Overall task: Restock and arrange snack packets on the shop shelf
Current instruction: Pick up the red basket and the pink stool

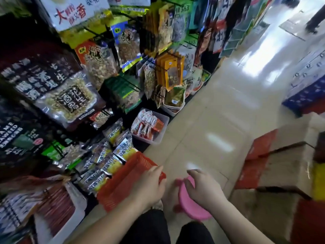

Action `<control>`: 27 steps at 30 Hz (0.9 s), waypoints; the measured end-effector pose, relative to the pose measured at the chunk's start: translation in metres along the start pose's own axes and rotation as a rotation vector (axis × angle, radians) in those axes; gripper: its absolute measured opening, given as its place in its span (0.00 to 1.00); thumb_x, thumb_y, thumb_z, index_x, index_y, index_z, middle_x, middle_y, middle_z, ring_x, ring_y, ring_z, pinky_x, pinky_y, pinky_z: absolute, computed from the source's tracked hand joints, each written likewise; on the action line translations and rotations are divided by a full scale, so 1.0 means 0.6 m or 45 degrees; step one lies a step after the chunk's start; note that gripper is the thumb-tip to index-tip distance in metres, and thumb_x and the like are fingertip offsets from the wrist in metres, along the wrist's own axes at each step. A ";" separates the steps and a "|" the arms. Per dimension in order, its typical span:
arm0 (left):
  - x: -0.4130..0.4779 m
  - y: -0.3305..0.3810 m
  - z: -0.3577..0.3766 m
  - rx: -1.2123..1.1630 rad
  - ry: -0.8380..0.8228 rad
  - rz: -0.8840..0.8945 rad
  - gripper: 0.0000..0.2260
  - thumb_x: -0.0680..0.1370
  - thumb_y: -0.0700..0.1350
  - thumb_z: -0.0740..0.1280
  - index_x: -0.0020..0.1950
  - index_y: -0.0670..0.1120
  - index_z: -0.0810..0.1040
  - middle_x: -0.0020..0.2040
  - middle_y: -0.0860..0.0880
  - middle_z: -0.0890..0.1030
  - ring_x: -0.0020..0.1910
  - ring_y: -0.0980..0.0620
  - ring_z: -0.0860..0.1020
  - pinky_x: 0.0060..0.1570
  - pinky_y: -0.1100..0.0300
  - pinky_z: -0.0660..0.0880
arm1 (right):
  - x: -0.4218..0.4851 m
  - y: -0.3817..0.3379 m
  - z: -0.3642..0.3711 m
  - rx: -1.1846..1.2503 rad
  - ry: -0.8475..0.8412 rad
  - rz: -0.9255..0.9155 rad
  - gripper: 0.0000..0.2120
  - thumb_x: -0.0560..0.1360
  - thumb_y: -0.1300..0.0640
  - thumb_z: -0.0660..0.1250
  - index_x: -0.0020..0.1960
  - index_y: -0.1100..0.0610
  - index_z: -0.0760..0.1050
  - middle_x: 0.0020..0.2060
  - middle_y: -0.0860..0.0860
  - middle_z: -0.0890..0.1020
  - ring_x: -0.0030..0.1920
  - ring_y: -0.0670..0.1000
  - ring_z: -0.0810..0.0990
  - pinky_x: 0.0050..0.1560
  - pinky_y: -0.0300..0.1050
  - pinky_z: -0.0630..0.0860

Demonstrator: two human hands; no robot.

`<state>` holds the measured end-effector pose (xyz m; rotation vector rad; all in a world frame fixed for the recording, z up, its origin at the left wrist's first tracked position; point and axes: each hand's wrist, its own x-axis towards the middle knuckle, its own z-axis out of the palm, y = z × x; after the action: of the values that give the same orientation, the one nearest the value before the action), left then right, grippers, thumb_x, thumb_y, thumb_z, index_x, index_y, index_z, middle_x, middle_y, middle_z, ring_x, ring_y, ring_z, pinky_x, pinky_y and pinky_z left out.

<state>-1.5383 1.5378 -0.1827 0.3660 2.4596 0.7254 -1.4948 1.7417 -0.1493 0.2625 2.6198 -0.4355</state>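
An orange mesh basket [123,178] sits on the floor at the foot of the snack shelf. My left hand [149,185] grips its near right rim. Silver and yellow snack packets [103,164] lie in a heap just left of the basket, on the low shelf. My right hand [204,187] rests on the seat of a pink plastic stool [191,206], fingers bent over its edge. The view is motion-blurred.
Hanging nut and seed packets [100,64] fill the rack on the left. A clear bin of red and white sachets [149,127] stands on the floor ahead. Cardboard boxes [281,173] and red crates [260,155] stand on the right. Tiled aisle floor [219,103] runs ahead.
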 end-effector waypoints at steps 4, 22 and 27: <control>0.080 0.043 -0.060 -0.077 0.035 -0.046 0.24 0.84 0.52 0.61 0.80 0.46 0.66 0.77 0.49 0.70 0.76 0.49 0.69 0.72 0.58 0.65 | 0.102 -0.015 -0.087 0.001 -0.041 -0.075 0.22 0.84 0.45 0.59 0.75 0.49 0.72 0.72 0.45 0.75 0.69 0.52 0.76 0.59 0.46 0.75; 0.283 0.099 -0.045 -0.469 0.580 -0.848 0.15 0.83 0.52 0.62 0.68 0.51 0.77 0.61 0.48 0.83 0.59 0.44 0.81 0.55 0.54 0.77 | 0.516 -0.044 -0.146 -0.440 -0.545 -0.903 0.19 0.82 0.48 0.63 0.68 0.57 0.78 0.65 0.55 0.81 0.66 0.57 0.78 0.65 0.53 0.75; 0.355 0.174 -0.005 -0.676 0.689 -1.109 0.14 0.82 0.52 0.65 0.63 0.45 0.80 0.57 0.44 0.85 0.56 0.43 0.82 0.51 0.55 0.73 | 0.574 0.001 -0.173 -0.489 -0.656 -1.038 0.22 0.82 0.46 0.62 0.73 0.53 0.75 0.69 0.51 0.79 0.70 0.53 0.76 0.68 0.49 0.73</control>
<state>-1.7030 1.7061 -0.2117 -1.1546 2.3798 1.0922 -1.8382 1.8159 -0.2266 -0.9409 2.1241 -0.1963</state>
